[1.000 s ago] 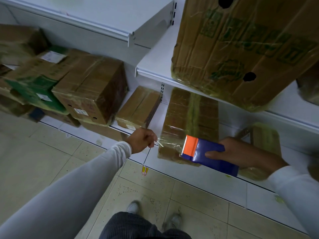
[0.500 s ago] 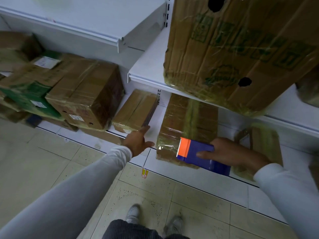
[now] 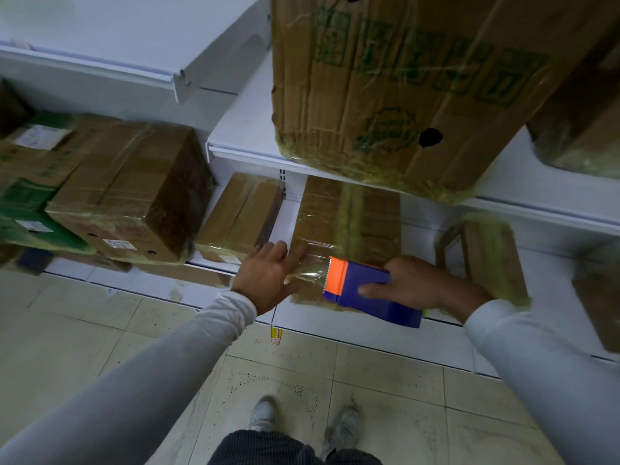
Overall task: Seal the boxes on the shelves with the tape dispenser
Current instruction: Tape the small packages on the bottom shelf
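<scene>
Mid-seal on the bottom shelf (image 3: 335, 317): left hand (image 3: 268, 278) flat, fingers straight, pressing tape on the box (image 3: 349, 226), right hand (image 3: 422, 286) gripping the dispenser (image 3: 365, 293) at its front edge; neighbouring boxes look taped already, though blur hides seams.

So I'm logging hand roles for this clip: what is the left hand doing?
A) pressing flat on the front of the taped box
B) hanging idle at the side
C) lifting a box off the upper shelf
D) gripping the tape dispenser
A: the left hand lies with straight fingers on the taped box, while the right hand holds the tape dispenser.
</scene>
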`<state>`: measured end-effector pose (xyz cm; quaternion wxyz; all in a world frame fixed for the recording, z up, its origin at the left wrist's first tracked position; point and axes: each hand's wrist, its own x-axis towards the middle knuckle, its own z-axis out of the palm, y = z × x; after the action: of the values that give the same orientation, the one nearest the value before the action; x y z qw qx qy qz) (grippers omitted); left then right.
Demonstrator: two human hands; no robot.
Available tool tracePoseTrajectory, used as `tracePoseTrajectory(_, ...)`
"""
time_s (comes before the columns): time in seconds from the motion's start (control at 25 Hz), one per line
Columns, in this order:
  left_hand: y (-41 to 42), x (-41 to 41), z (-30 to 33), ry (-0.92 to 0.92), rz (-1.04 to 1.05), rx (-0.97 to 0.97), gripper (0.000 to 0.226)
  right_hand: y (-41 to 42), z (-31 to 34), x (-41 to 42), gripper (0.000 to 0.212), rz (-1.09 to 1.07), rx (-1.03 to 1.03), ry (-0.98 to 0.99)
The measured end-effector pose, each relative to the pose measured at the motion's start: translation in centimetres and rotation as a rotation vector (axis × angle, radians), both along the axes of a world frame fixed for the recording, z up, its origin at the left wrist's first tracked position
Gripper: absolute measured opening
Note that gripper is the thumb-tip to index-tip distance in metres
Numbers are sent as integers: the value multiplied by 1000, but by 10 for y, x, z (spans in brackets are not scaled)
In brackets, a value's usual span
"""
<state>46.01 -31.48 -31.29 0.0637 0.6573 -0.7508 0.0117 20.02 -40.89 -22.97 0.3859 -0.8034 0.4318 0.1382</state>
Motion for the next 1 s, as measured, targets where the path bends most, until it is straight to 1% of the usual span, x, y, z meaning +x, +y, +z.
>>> tracePoseTrajectory(0.04, -6, -6, 2, -5, -36, -40, 82, 2, 0, 0, 43, -1, -6, -5)
tracePoseTrajectory(0.08, -14, -11, 3, -3, -103, 1, 89, 3, 0, 0, 43, 5, -16, -5)
tracePoseTrajectory(0.12, -23, -17, 2, -6, -183, 75, 89, 4, 0, 0, 43, 11, -28, 1)
tracePoseTrajectory(0.2, -37, -27, -2, -40, -270, 216, 75, 4, -1, -2, 47, 24, -60, 32)
tracePoseTrajectory(0.28, -41, -29, -6, -27, -277, 219, 67, 6, -4, -3, 50, 36, -87, 52)
tracePoseTrajectory(0.36, -41, -26, -7, 7, -281, 224, 65, 8, -4, -4, 51, 46, -112, 46)
tracePoseTrajectory(0.44, -42, -19, -8, -3, -297, 222, 64, 5, 1, -14, 49, 68, -118, 49)
tracePoseTrajectory(0.52, -42, -16, -7, -13, -299, 225, 64, -3, 8, -45, 51, 76, -82, 45)
tracePoseTrajectory(0.64, -44, -20, -8, -22, -299, 250, 64, -8, 15, -104, 55, -27, -9, 47)
tracePoseTrajectory(0.72, -43, -24, -5, -28, -305, 286, 68, -9, 4, -117, 54, -72, -1, 48)
tracePoseTrajectory(0.8, -44, -27, 6, -8, -272, 340, 84, -13, -10, -114, 45, -67, -20, 41)
tracePoseTrajectory(0.84, -46, -30, 11, 8, -238, 332, 90, -15, -14, -111, 41, -69, -26, 34)
tracePoseTrajectory(0.92, -50, -49, 17, 2, -223, 232, 92, -18, -17, -110, 37, -64, -27, 29)
tracePoseTrajectory(1.0, -55, -82, 11, -69, -310, 178, 85, -20, -17, -114, 41, -74, -25, 29)
